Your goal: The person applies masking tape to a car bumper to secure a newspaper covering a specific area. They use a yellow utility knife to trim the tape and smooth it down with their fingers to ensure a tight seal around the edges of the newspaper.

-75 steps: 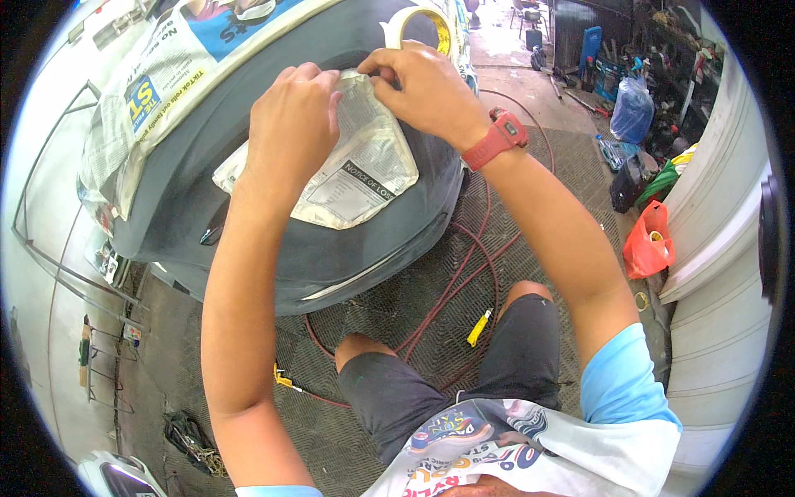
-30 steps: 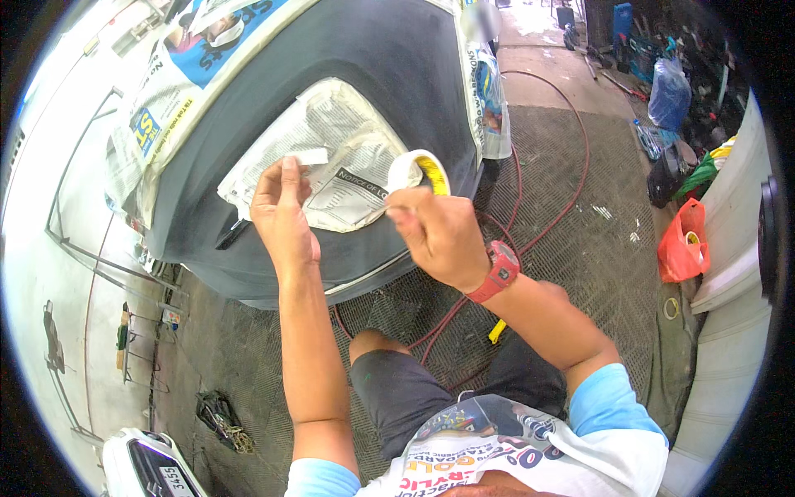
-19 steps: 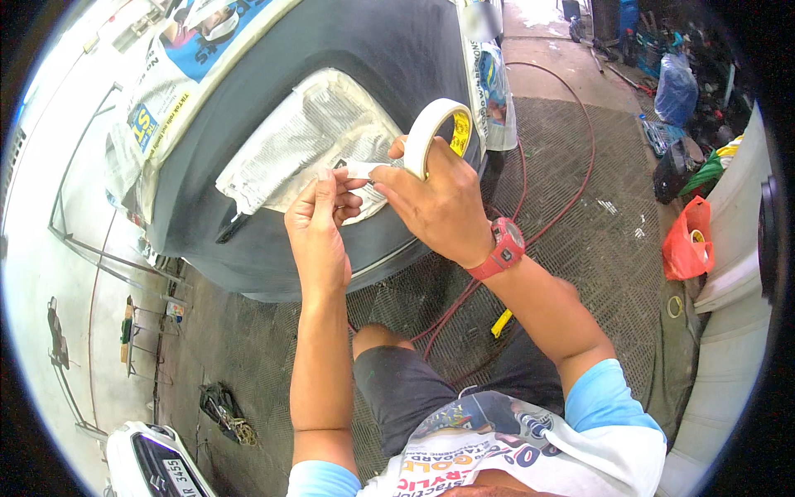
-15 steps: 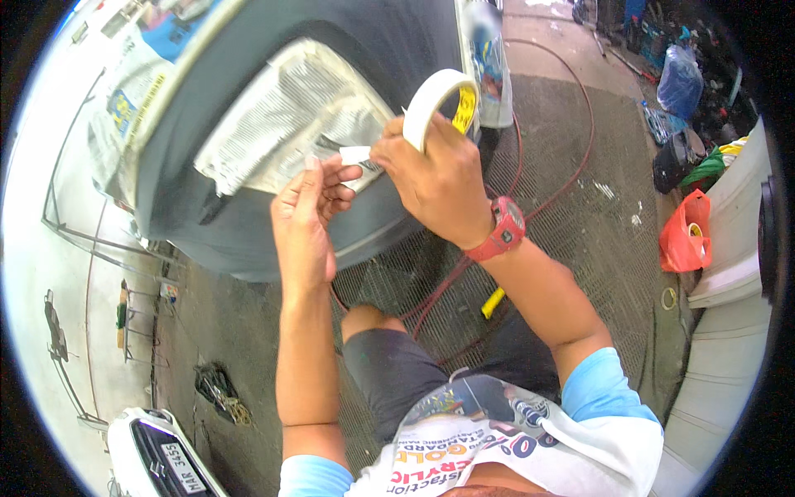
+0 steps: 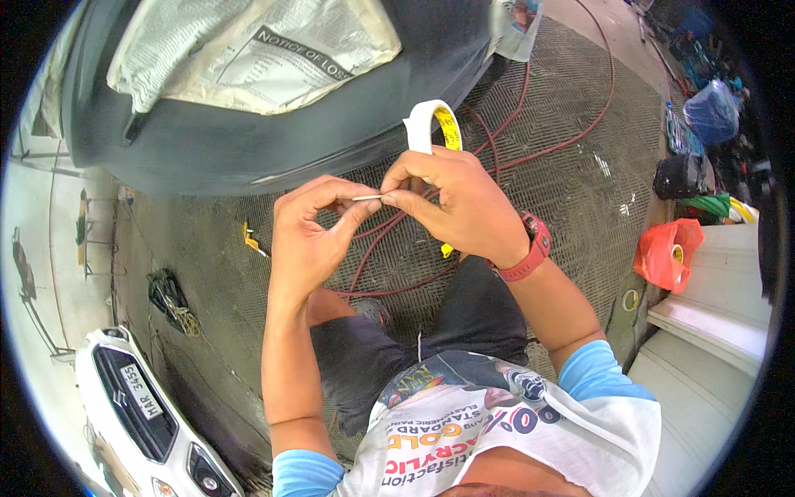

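In front of me, a thin, pale strip of masking tape (image 5: 367,197) is pinched between the fingertips of my two hands, seen nearly edge-on. My left hand (image 5: 313,236) grips its left end between thumb and fingers. The right hand (image 5: 468,203) pinches the other end and keeps the white masking tape roll (image 5: 421,128) behind its fingers; part of the roll is hidden there. Beyond the hands curves a dark grey vehicle panel (image 5: 290,157). Sheets of newspaper (image 5: 215,70) cover an area of that panel, apart from my hands.
A red hose (image 5: 571,141) snakes over the textured floor mat. An orange plastic bag (image 5: 669,253) sits at the right, near a tape ring (image 5: 631,300). At the lower left stands a white car (image 5: 149,414); a bundled cord (image 5: 174,302) lies beyond it.
Both hands have come down and closer together, away from the newspaper. My left fingers now pinch the tape strip. The view has shifted, with the panel higher in the picture.
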Motion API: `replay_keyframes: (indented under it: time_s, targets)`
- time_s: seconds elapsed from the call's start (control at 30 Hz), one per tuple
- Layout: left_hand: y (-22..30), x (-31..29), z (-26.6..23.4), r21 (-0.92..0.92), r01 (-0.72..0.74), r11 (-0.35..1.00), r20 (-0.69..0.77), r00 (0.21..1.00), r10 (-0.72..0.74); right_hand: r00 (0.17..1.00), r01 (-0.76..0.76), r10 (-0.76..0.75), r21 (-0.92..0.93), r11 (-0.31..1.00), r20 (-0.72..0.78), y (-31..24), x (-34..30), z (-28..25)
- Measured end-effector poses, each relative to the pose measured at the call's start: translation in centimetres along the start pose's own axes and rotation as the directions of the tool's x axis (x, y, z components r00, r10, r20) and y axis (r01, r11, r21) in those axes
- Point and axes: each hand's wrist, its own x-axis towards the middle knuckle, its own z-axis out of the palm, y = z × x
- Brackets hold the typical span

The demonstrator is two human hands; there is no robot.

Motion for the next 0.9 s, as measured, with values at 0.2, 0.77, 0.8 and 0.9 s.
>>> replay_keyframes:
  time_s: [0.2,0.77,0.8,0.9]
  targets:
    - [-0.7,-0.8,0.2,0.062,0.092,0.994,-0.094,0.992,-0.086,0.989,-0.141,0.136,0.098,0.985,0.054,1.8,-0.1,2.0]
    - [3.3,12.2,-6.5,0.010,-0.531,0.847,-0.182,0.832,0.524,0.830,0.001,-0.381,-0.681,0.732,-0.408,-9.2,8.5,-3.4]
    - [4.3,13.1,-7.3,0.055,-0.598,0.800,-0.194,0.779,0.596,0.818,0.027,-0.447,-0.752,0.659,-0.363,-10.2,9.5,-3.8]
    - [7.0,15.9,-9.4,0.226,-0.730,0.646,-0.186,0.618,0.764,0.787,0.059,-0.567,-0.887,0.459,-0.241,-12.0,12.2,-4.2]
